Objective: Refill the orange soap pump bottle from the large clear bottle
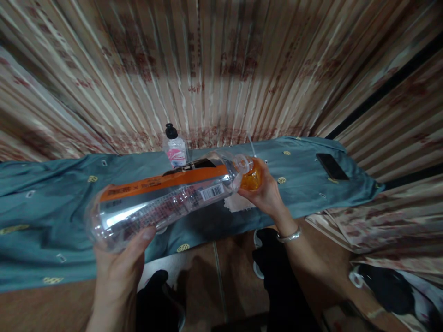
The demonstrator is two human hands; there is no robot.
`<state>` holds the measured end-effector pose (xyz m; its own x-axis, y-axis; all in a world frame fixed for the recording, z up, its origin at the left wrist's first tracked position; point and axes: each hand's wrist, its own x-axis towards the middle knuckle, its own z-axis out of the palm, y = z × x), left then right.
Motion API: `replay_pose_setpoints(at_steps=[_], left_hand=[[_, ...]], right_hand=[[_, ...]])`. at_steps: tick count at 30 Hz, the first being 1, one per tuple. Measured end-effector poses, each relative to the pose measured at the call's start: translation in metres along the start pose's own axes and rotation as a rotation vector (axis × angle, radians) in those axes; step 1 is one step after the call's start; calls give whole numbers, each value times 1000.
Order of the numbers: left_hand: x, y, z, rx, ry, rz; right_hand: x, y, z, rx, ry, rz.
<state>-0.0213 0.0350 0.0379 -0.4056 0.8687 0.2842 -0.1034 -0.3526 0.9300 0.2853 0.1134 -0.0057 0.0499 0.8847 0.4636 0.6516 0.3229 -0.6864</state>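
Note:
A large clear plastic bottle with an orange and dark label lies tilted across the middle, its neck pointing right. My left hand is closed around its lower end from below, thumb pressed on the side. At the bottle's mouth, my right hand grips a small amber, see-through container. The two rims meet or nearly touch; I cannot tell which. Whether liquid passes between them is unclear. Below my right hand, a whitish piece of paper or cloth lies on the teal cloth.
Behind the big bottle stands a clear squeeze bottle with black cap and pink label. A dark phone lies on the right of the teal cloth. Pleated patterned curtains hang behind. Shoes and a bundle are on the floor.

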Motion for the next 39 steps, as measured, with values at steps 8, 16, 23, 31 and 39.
replay_pose_setpoints(at_steps=[8,16,23,31,39], left_hand=[[0,0,2,1,19,14],[2,3,4,-3,69,-15],[2,4,4,-4,28,-8],[-1,3,4,23,-2,2],[1,2,2,21,40,-12]], right_hand=[[-1,3,2,7,10,-20],[-1,3,2,14,5,-8],[-1,2,2,-18,14,3],[0,0,0,2,-4,17],[-1,-1,1,21,0,35]])
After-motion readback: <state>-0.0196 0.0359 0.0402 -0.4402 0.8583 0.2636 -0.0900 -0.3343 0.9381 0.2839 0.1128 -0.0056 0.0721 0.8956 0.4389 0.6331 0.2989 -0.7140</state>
